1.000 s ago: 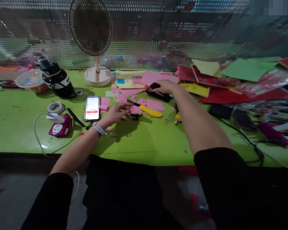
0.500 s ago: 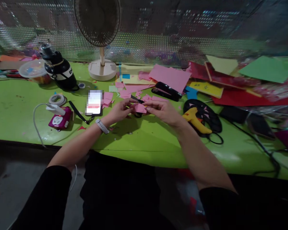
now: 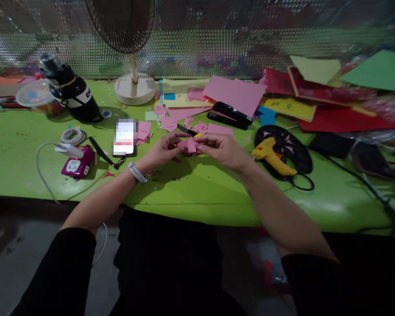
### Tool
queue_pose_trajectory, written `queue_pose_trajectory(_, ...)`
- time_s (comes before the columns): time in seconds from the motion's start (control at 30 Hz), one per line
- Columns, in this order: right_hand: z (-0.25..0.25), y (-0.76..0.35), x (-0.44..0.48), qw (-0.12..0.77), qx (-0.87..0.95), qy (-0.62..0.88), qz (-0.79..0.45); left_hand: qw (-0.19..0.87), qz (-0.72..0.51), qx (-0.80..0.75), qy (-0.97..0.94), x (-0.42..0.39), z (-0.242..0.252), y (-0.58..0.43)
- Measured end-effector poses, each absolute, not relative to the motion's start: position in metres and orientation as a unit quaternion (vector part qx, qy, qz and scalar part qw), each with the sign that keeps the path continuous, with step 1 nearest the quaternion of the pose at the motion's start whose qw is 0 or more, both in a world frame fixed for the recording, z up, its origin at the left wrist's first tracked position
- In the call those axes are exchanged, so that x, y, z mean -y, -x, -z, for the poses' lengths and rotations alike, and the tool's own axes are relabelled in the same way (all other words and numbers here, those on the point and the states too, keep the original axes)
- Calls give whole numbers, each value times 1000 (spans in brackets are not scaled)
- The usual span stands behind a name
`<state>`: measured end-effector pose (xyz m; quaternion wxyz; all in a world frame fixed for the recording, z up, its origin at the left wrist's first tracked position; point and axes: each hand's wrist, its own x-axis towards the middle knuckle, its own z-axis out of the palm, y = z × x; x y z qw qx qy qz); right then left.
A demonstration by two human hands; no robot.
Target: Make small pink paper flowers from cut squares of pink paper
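Pinching a small creased piece of pink paper [image 3: 190, 144] from either side in a nearly closed left grip [image 3: 163, 149] and a nearly closed right grip [image 3: 222, 151], over the green worktop [image 3: 191, 191], nearer the front edge than the black stapler [image 3: 228, 115] and left of the yellow glue gun [image 3: 273, 159].

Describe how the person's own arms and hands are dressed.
Both hands are gloveless, the left hand and the right hand alike. A pale, narrow wristband circles the left wrist; none shows on the right. The left sleeve and right sleeve are black, leaving the forearms bare.
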<state>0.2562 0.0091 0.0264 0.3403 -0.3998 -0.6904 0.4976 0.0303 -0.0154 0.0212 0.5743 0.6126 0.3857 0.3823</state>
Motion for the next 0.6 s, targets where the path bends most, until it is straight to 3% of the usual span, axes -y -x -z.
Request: queue_pose_trajectory(0.6,-28,-254,-8,344,680,376,-527,559,-399,-368,-627,12,-18,-28)
